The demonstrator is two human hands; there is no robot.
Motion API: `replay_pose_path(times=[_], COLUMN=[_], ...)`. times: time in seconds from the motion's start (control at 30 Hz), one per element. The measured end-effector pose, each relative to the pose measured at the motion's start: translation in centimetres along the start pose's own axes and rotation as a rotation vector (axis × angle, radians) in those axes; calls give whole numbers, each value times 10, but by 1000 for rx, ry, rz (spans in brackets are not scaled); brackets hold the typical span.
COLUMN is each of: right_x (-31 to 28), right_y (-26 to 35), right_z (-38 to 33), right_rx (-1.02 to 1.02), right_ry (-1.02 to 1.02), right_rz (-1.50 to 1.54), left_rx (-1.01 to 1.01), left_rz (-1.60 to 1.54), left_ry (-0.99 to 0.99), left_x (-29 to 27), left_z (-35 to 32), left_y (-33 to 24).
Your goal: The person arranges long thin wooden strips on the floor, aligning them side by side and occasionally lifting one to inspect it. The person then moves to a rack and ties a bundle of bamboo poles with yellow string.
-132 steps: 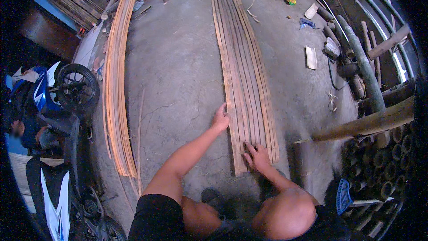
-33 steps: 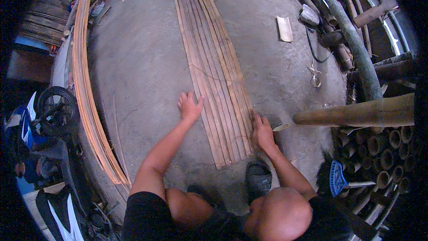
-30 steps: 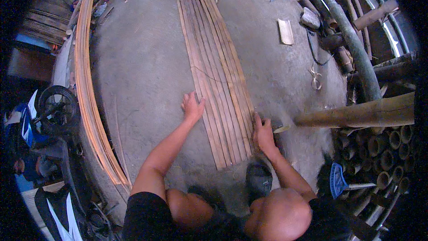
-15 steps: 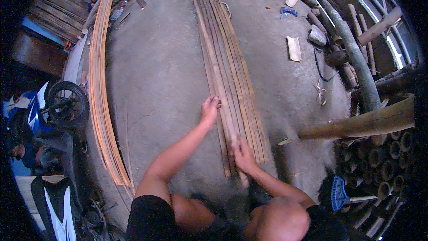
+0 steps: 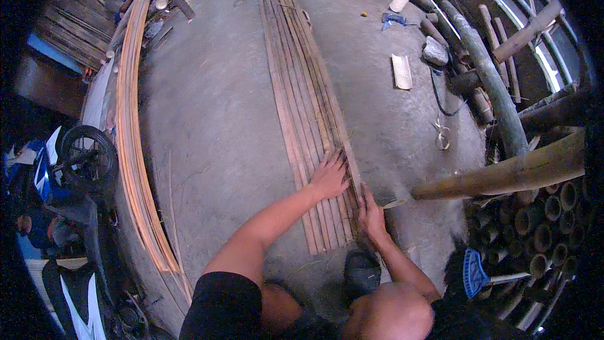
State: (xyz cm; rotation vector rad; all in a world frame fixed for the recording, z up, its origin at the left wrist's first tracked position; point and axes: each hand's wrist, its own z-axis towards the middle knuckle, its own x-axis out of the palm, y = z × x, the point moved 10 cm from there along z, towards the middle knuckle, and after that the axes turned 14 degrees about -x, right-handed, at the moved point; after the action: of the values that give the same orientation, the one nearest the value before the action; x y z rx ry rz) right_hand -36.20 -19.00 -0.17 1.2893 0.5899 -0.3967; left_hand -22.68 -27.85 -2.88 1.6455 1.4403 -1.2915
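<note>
A: Where are the long, flat, brown bamboo strips (image 5: 299, 101) being seen?
B: They are being shown side by side on the grey concrete floor (image 5: 214, 94), running from the top centre of the frame to just below its centre.
A: How is the bare left hand (image 5: 328, 177) being held?
B: It is being held open and palm down, its fingers being spread over the strips.
A: And the bare right hand (image 5: 371, 218)?
B: It is being kept at the strips' right edge, with its fingers being laid against the outermost strip (image 5: 345, 138); whether that strip is being gripped cannot be told.
A: What is being seen around them?
B: A black sandal (image 5: 362, 274) is being seen near the strips' lower ends. A long bundle of orange-tan strips (image 5: 129, 132) is being shown at the left, and a blue-headed broom (image 5: 475, 272) at the lower right, beside stacked hollow bamboo tubes (image 5: 541, 239).
</note>
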Motion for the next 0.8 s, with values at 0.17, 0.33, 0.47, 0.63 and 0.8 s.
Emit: replay_pose_path(times=[0.17, 0.33, 0.47, 0.63, 0.8], right_x=[-13, 0, 1, 7, 23], right_y=[21, 3, 7, -8, -14], right_z=[9, 10, 16, 17, 17], right_rx=[-17, 209, 261, 96, 38], right_ry=[-57, 168, 222, 144, 277], right_rz=[104, 101, 77, -24, -163], left_rx=[32, 51, 35, 31, 37], left_rz=[-25, -179, -99, -120, -102], left_ry=[-142, -199, -172, -196, -206], left_x=[-7, -15, -10, -11, -10], left_z=[-11, -21, -20, -21, -23], left_y=[6, 8, 10, 9, 9])
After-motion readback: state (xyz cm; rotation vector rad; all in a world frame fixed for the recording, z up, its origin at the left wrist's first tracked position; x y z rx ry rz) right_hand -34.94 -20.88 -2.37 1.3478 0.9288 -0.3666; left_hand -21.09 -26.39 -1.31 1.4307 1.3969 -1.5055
